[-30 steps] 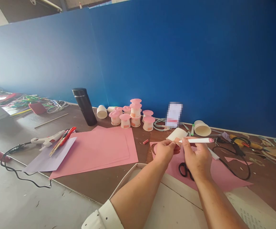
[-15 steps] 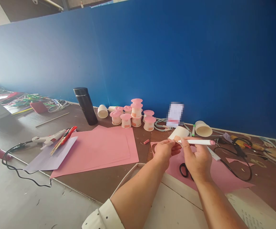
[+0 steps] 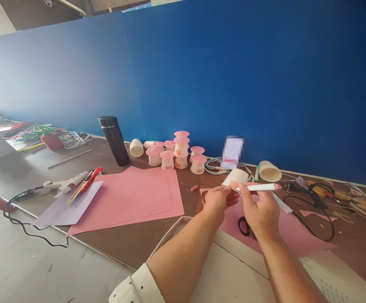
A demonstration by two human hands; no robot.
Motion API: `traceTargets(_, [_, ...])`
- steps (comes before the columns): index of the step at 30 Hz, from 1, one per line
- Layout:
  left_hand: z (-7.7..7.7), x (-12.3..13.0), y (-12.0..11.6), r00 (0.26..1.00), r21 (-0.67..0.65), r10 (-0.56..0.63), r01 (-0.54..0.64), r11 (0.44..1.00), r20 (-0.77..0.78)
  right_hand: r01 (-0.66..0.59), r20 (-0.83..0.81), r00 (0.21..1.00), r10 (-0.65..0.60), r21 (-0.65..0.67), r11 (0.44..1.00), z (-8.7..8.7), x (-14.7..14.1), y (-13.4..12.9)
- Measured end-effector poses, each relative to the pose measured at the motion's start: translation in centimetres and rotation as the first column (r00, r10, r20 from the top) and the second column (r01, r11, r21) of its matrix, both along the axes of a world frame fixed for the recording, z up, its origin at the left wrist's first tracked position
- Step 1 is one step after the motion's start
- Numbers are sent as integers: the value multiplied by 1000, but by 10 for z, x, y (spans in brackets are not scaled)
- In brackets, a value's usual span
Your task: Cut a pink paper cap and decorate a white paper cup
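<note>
My left hand point(image 3: 218, 202) grips a white paper cup point(image 3: 237, 176) by its near edge, and the cup lies tilted on its side. A small orange patch shows on the cup's wall beside my fingertips. My right hand point(image 3: 261, 210) is closed round a white marker point(image 3: 260, 187) with a pink end, its tip against the cup near the orange patch. Below the hands, black-handled scissors point(image 3: 243, 226) lie on a pink sheet point(image 3: 293, 229), partly hidden by my right hand.
Several small cups with pink paper tops point(image 3: 181, 145) stand near the blue partition point(image 3: 201, 75). Left of them is a black bottle point(image 3: 115, 141). Pink sheets point(image 3: 138, 193), a glue gun point(image 3: 65, 184) and a red cutter point(image 3: 86, 183) lie left. Cables and a loose cup point(image 3: 269, 171) are right.
The marker's pink end has shifted slightly left and down with my right hand. My left hand keeps its grip on the cup.
</note>
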State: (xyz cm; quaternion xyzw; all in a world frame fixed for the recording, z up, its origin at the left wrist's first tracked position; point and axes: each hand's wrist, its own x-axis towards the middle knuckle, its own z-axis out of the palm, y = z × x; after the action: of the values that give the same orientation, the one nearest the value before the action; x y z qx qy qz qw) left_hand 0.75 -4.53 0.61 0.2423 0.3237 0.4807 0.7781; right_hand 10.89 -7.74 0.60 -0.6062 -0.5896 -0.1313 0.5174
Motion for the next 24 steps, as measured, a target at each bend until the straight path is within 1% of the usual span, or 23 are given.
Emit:
traceTargets(2, [0,0,0,1000,-11,-5,6,1000,29,28,-9,1000,-28,44,999,2,0,-1])
traceTargets(5, [0,-1,1,996,-43,0,4,999,87,104,-54,994,-97,151,983,6,-1,-3])
traceTargets(8, [0,-1,2,992,-83,12,-1,997,123,136,-85,989,-122,195,971,10,-2,-5])
traceTargets(14, [0,-1,2,981,-93,-11,29,995,193,72,-38,997,-66,194,978,10,-3,-5])
traceTargets(19, [-3,0,2,971,-87,9,13,996,240,45,-14,999,-43,217,975,11,-3,-5])
traceTargets(24, [-2,1,1,960,-67,13,5,998,280,-10,9,1000,8,218,976,11,-6,-5])
